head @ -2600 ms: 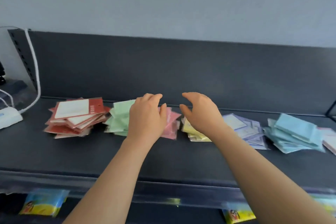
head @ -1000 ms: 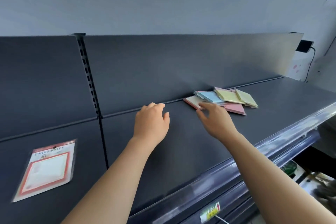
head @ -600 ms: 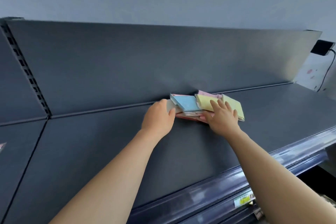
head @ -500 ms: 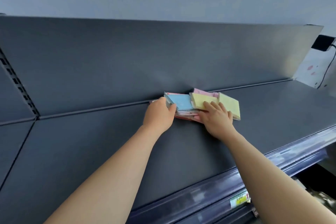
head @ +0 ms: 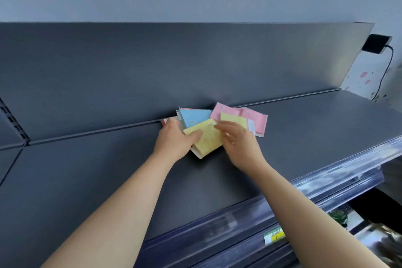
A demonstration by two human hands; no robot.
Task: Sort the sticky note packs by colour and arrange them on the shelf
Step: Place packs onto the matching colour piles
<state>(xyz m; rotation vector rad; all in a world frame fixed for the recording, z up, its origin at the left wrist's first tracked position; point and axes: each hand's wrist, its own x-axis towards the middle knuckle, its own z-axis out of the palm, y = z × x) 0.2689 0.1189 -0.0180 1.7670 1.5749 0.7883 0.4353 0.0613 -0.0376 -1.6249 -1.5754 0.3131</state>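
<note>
A mixed bunch of sticky note packs [head: 214, 125] is held at the back of the dark shelf [head: 304, 137], against the back panel [head: 174, 67]. A yellow pack [head: 206, 140] on top is pinched under the thumb of the left hand [head: 174, 143], while the right hand [head: 238, 143] is laid on the bunch with fingers loosely curled, partly hiding it. A black box [head: 376, 44] with a cable is seen on the wall at the far right, and a price tag [head: 274, 235] on the shelf's front rail.

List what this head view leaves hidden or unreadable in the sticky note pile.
- Lower packs: covered by the yellow pack, blue pack and both hands; count unknowable.
- Red-edged pack: only a corner shows behind the left hand.
- Print on the pink packs: too small.
- Price label on the shelf edge: blurred.
- Right hand fingers' grip: unclear.
</note>
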